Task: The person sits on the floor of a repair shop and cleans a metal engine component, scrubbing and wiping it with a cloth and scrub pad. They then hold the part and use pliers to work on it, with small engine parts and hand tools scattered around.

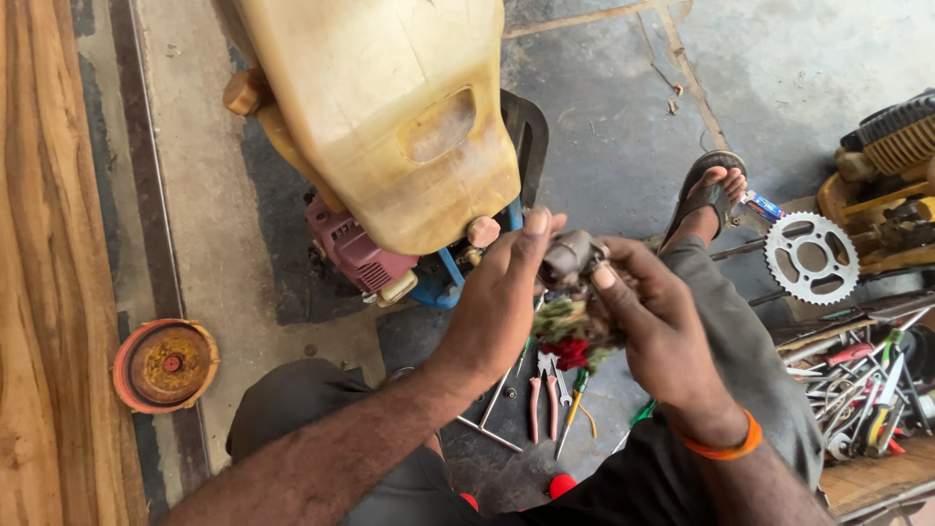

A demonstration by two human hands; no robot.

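Left hand (502, 292) and right hand (653, 321) both pinching small grey part (568, 257) over rag (570, 336); risk of slipping onto pliers (543, 390) at 6 o'clock.

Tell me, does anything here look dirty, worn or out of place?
Yes. The pale tank is stained yellow-brown. Pliers and a screwdriver lie loose on the floor. A sprocket lies off any machine. Both hands, left hand and right hand, hold a small grimy part wrapped in a rag.
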